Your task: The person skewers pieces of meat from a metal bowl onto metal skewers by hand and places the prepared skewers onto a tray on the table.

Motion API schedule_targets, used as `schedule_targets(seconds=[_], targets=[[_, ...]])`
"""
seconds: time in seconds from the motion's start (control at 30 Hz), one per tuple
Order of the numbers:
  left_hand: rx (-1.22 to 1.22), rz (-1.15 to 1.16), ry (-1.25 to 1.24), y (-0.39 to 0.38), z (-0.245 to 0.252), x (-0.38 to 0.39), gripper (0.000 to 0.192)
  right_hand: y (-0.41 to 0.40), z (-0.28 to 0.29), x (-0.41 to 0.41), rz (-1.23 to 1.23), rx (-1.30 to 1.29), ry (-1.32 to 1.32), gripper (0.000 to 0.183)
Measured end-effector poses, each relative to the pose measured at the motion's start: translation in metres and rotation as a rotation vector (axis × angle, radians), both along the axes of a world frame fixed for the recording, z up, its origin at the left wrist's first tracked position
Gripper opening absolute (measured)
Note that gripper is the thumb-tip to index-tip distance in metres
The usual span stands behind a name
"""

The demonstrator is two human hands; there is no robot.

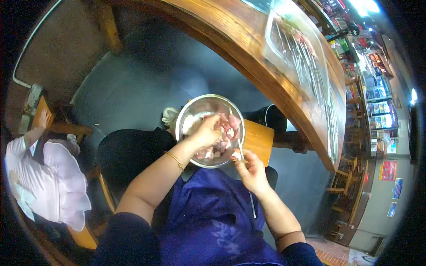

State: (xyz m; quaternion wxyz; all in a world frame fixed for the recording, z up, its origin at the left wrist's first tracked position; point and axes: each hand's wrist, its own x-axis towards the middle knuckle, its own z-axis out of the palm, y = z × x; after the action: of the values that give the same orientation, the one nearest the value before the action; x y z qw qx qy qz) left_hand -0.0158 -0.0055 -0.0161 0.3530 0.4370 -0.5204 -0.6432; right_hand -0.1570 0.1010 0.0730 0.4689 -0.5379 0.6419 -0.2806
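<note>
A round stainless steel bowl (180,117) in front of me holds chunks of raw meat (219,145) and, at its left side, a whitish mass. My left hand (209,130) reaches into the bowl with its fingertips among the meat; whether it grips a piece is hidden. At the bowl's lower right rim, my right hand (251,168) is closed around a metal skewer (253,204). Pieces of meat are on the skewer near my thumb. Its upper part points up over the bowl, and its lower end hangs past my wrist over the blue apron (213,212).
A long wooden table (233,36) curves along the right, bearing a clear tray (270,50) with metal skewers (299,63) and meat. A wooden stool (261,139) stands beneath the bowl. At the left sits another person (50,179) in light clothing. A black bin (273,116) stands near the table.
</note>
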Motion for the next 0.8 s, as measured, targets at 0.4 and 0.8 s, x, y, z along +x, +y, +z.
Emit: schedule_targets(seconds=[0.4, 0.8], targets=[[-0.493, 0.068, -0.621, -0.014, -0.02, 0.012, 0.037, -0.016, 0.004, 0.004, -0.178, -0.043, -0.298, 0.024], [0.75, -0.013, 0.945, 0.032, 0.042, -0.014, 0.023, -0.04, -0.012, 0.002, -0.217, -0.11, -0.311, 0.025]])
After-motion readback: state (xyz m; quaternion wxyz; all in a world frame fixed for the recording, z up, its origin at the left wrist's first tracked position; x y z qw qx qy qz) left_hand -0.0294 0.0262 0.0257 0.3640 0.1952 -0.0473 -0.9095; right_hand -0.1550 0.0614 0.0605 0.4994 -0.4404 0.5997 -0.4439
